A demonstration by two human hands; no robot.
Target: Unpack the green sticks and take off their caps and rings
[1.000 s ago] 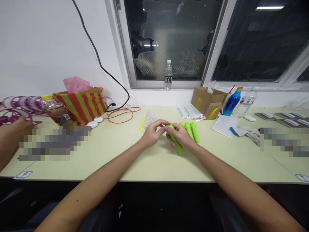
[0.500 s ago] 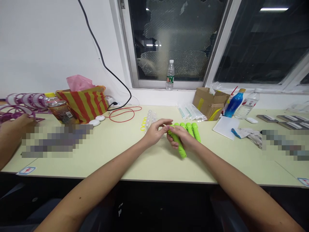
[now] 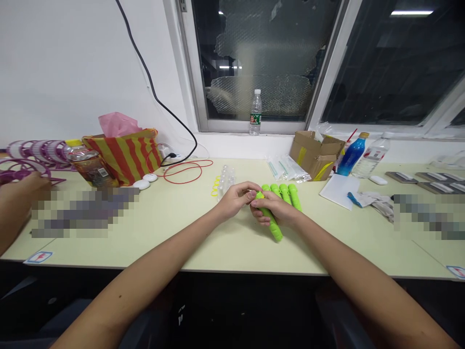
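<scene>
My right hand (image 3: 274, 207) is wrapped round a bright green plastic tube (image 3: 276, 231), which slants with its lower end toward the table's front edge. At its upper end, the thumb and fingers of my left hand (image 3: 238, 199) close on the tube's head; the fingertips partly hide what they grip there. Just behind my right hand, several similar green tubes (image 3: 295, 198) with wider heads lie side by side. Beyond my left hand is a group of clear plastic pieces (image 3: 228, 175), with yellow rings (image 3: 215, 186) along their left side.
Clear plastic bags (image 3: 288, 167) and an open cardboard box (image 3: 317, 154) lie at the back, near a blue bottle (image 3: 351, 155). White paper (image 3: 338, 192) and a glove (image 3: 376, 201) are to the right. A red cable (image 3: 183, 182) lies back left; another person's hand (image 3: 31, 191) works far left.
The held green tube's lower end has shifted slightly right and down. My left fingers have curled further over its upper end.
</scene>
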